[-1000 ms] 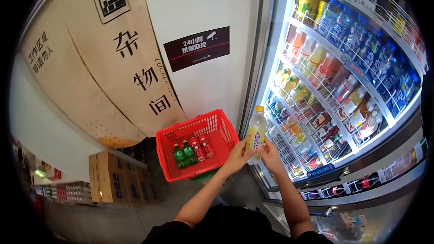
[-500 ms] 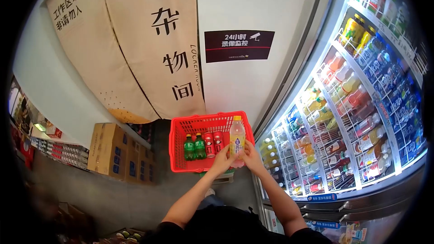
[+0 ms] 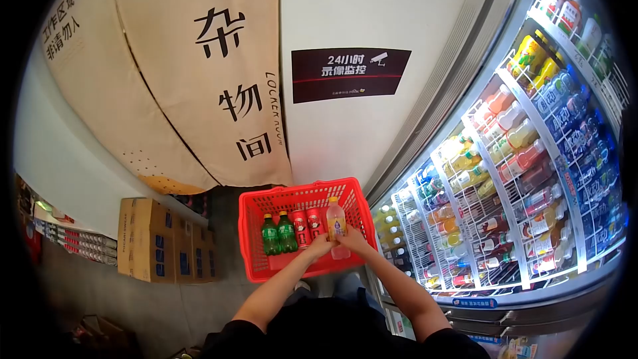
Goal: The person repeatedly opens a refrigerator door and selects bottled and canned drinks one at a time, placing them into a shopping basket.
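Observation:
Both hands hold a clear plastic bottle (image 3: 335, 214) with a yellow cap and a yellow label, with pinkish liquid showing. My left hand (image 3: 321, 246) closes on its left side, my right hand (image 3: 352, 240) on its right. The bottle stands nearly upright in the right part of a red shopping basket (image 3: 282, 197); whether its base touches the floor of the basket I cannot tell. To its left in the basket are two green bottles (image 3: 279, 233) and two red cans (image 3: 307, 221), side by side.
A lit drinks fridge (image 3: 505, 179) with several rows of bottles stands on the right. Cardboard boxes (image 3: 156, 242) are stacked at the left. Behind the basket hang a beige curtain (image 3: 199, 93) and a white wall panel (image 3: 352, 139) with a dark sign (image 3: 349, 74).
Both hands have lowered the yellow-capped bottle deeper into the basket. The camera view has shifted, so the basket sits slightly lower and more to the left.

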`<state>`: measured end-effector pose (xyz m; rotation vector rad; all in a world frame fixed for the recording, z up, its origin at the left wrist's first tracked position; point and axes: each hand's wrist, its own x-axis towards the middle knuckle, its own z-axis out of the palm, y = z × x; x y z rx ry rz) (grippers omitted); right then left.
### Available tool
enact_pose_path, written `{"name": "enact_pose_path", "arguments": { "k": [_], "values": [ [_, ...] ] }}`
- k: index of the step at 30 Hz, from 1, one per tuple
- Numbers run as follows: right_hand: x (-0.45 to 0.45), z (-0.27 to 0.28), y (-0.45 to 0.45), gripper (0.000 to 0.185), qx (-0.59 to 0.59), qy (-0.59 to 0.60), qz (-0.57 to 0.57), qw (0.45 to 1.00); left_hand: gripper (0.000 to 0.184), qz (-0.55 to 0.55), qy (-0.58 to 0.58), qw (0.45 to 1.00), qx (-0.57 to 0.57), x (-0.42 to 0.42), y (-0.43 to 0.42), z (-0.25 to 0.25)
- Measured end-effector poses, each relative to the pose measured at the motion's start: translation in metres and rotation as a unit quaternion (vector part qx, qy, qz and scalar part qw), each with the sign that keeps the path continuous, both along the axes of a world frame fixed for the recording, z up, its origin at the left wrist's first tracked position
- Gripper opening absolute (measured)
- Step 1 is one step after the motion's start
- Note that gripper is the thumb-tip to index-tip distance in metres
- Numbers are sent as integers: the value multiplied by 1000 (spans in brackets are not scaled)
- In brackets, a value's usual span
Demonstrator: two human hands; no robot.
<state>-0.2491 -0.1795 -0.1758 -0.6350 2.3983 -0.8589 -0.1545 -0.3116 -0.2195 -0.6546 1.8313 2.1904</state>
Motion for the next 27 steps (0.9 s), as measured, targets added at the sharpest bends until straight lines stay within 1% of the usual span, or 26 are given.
{"name": "enact_pose_path", "arguments": {
  "k": [1, 3, 4, 5, 6, 7, 8, 9, 11, 12, 13, 15, 16, 18, 19, 21, 22, 24, 25, 27],
  "values": [
    [-3, -6, -2, 52, 3, -2, 2, 1000, 40, 2, -2, 1000, 3, -3, -1, -3],
    [-12, -21, -6, 59, 65, -57, -15, 996, 38, -25, -49, 998, -41, -9, 2, -7],
    [-14, -36, -8, 55, 79, -32, 8, 996, 34, -46, -89, 993, -64, -11, 2, 2],
    [-16, -52, -10, 55, 80, -32, 13, 996, 34, -41, -90, 993, -64, -15, -1, 9],
    [-16, -61, -13, 58, 91, -40, 15, 995, 34, -46, -87, 992, -85, -17, -2, 4],
    [-16, -66, -14, 60, 105, -50, 17, 993, 33, -53, -86, 989, -104, -14, 0, -13],
    [-21, -72, -16, 63, 99, -91, 48, 990, 32, -43, -111, 985, -121, -15, -1, -30],
    [-21, -76, -17, 63, 104, -100, 49, 988, 32, -44, -120, 985, -116, -16, 0, -43],
    [-20, -82, -21, 66, 145, -104, 18, 984, 30, -53, -82, 993, -73, -16, -2, -55],
    [-23, -82, -23, 68, 168, -119, 23, 978, 34, -56, -99, 991, -64, -17, 2, -21],
    [-24, -85, -25, 68, 169, -122, 27, 978, 34, -53, -103, 991, -63, -18, 6, -24],
    [-21, -96, -24, 71, 191, -98, 45, 976, 42, 2, -56, 998, -7, -13, 16, -31],
    [-18, -104, -22, 71, 195, -103, 46, 974, 42, 2, -61, 998, -3, -12, 19, -36],
    [-14, -120, -22, 74, 174, -63, 35, 982, 56, -44, -46, 998, 3, -13, 19, -41],
    [-15, -124, -25, 74, 173, -63, 35, 982, 56, -44, -45, 998, 1, -15, 17, -26],
    [-16, -126, -30, 76, 217, -69, 26, 973, 61, -77, -101, 992, -23, -12, 15, -1],
    [-17, -124, -31, 76, 215, -67, 26, 974, 61, -77, -99, 992, -25, -11, 13, -5],
    [-19, -120, -31, 77, 248, -71, 58, 964, 72, -105, -73, 992, 21, -7, 10, -14],
    [-20, -125, -32, 77, 248, -67, 58, 965, 72, -104, -69, 992, 21, -5, 7, -22],
    [-19, -134, -36, 73, 226, -28, 19, 973, 71, -148, -10, 989, 28, 1, 2, -31]
  ]
}}
